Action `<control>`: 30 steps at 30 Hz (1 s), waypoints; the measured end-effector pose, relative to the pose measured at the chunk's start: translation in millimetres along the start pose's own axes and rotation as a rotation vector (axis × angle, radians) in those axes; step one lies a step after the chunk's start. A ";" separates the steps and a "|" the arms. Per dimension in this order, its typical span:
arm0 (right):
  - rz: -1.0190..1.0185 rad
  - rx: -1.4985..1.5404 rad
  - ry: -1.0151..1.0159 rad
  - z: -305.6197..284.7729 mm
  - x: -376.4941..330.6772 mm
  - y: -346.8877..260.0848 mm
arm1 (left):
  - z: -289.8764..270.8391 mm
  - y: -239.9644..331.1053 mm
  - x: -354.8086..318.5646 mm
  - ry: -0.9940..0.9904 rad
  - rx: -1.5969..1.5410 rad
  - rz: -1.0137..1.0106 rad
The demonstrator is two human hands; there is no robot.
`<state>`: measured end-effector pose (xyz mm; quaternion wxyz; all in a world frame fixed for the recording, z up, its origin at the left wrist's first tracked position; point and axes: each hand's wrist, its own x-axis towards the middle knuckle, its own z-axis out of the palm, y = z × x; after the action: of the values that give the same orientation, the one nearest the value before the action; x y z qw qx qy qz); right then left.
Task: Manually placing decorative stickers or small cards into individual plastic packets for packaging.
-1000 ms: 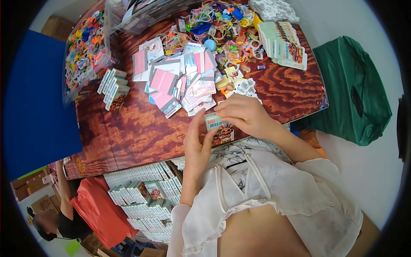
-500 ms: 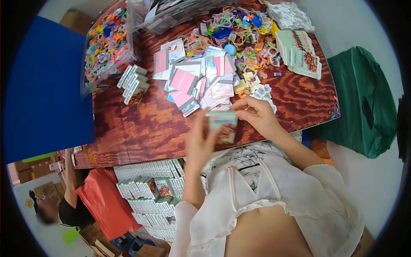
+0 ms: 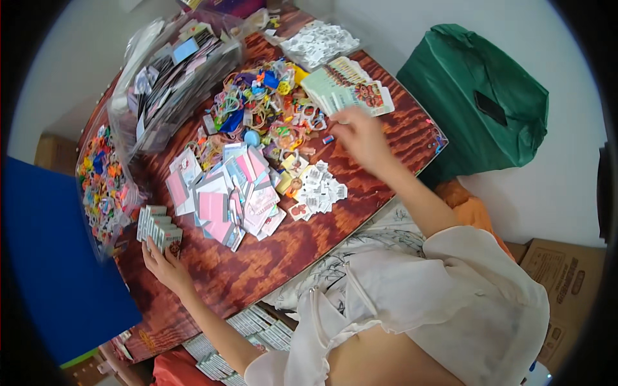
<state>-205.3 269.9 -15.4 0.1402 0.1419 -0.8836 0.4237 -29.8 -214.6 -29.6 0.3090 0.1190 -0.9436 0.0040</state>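
Observation:
At the table's left, my left hand (image 3: 168, 267) has its fingers stretched against the nearest of several small upright green-and-white boxes (image 3: 154, 222). No firm grip on a box shows. Farther right, my right hand (image 3: 365, 143) is raised over the table with bent fingers, slightly blurred. Nothing shows between its thumb and fingers. Its fingertips overlap the near edge of a fanned stack of flat green printed cartons (image 3: 351, 87); contact is unclear. Between my hands lies a pile of pink, white and blue cards (image 3: 215, 207), with small white printed pieces (image 3: 322, 188) beside it.
Behind the cards lies a heap of colourful bands and trinkets (image 3: 257, 106). Clear bags hold packets (image 3: 170, 90), trinkets (image 3: 106, 186) and white pieces (image 3: 318, 42). A green bag (image 3: 476, 109) stands off the table's right edge. Rows of small boxes (image 3: 257, 328) are below the near edge.
My hands have parted from around a small box near the table's front edge. The left went left to the row of boxes, the right up toward the cartons. The view has turned right.

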 end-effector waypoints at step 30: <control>-0.231 0.590 -0.522 -12.0 -18.2 -82.7 | -32.8 261.6 -42.7 -1.263 -2.108 -0.811</control>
<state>-156.5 232.1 43.8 -0.0885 0.3771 -0.7083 0.5901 -36.7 51.7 -10.8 -0.2642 0.0766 -0.3702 -0.8873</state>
